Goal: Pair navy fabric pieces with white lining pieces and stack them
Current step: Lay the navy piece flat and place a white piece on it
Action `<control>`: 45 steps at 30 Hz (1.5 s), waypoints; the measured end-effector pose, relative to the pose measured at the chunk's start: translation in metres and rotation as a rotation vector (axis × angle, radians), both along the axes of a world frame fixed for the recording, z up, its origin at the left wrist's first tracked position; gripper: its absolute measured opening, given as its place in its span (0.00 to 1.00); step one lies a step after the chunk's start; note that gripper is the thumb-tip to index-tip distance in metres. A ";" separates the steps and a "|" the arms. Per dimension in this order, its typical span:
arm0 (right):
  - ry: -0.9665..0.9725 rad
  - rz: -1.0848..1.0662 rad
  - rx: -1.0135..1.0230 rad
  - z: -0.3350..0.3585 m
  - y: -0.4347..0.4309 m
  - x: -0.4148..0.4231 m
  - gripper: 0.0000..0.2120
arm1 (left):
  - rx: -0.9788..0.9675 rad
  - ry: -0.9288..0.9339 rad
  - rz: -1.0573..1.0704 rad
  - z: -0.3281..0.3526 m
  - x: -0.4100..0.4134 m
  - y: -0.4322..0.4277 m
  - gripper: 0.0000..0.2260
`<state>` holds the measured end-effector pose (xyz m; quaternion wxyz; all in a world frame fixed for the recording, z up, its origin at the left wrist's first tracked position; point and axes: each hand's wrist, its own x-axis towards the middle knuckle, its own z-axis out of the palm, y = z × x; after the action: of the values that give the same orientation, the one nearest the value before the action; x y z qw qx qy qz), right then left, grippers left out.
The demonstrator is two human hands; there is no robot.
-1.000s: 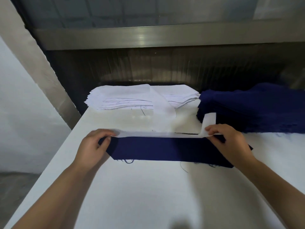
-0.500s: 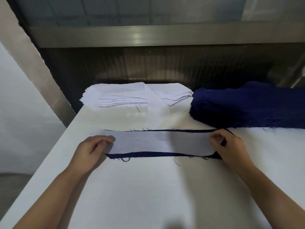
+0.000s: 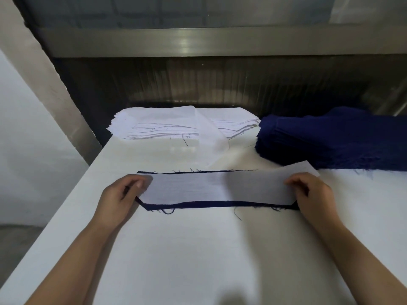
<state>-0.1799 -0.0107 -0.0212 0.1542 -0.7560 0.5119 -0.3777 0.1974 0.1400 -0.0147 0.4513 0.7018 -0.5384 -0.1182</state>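
One white lining piece (image 3: 220, 187) lies on one navy fabric piece (image 3: 220, 204). Two hands are at the lining piece's ends: left hand (image 3: 119, 197) and right hand (image 3: 312, 194). Beyond the lining piece are two stacks: one white stack (image 3: 158, 126) and one navy stack (image 3: 334, 139). Their layers are too fine to count.

White lining piece (image 3: 220, 187) laid over navy fabric piece (image 3: 209, 204) on white table (image 3: 198, 260); navy edge exposed along near and far sides. Left end gripped by left hand (image 3: 120, 201), right end by right hand (image 3: 312, 194). White lining stack (image 3: 158, 124) noted far left, navy stack (image 3: 341, 139) far right.
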 end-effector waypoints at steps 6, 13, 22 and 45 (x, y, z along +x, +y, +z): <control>0.032 -0.002 0.071 -0.002 -0.001 -0.002 0.18 | 0.018 -0.041 -0.018 -0.003 -0.001 0.002 0.19; 0.023 -0.027 0.097 -0.003 -0.002 -0.003 0.16 | -0.015 -0.131 0.001 -0.001 -0.005 0.004 0.20; 0.034 -0.013 0.100 -0.003 -0.001 -0.004 0.15 | 0.016 -0.139 0.031 -0.003 -0.003 0.003 0.14; 0.180 0.002 0.095 0.003 0.001 -0.002 0.08 | 0.054 -0.248 0.104 -0.002 -0.003 0.001 0.15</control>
<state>-0.1819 -0.0097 -0.0186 0.1435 -0.7794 0.5401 -0.2834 0.1944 0.1409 -0.0167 0.3675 0.7498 -0.5498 -0.0215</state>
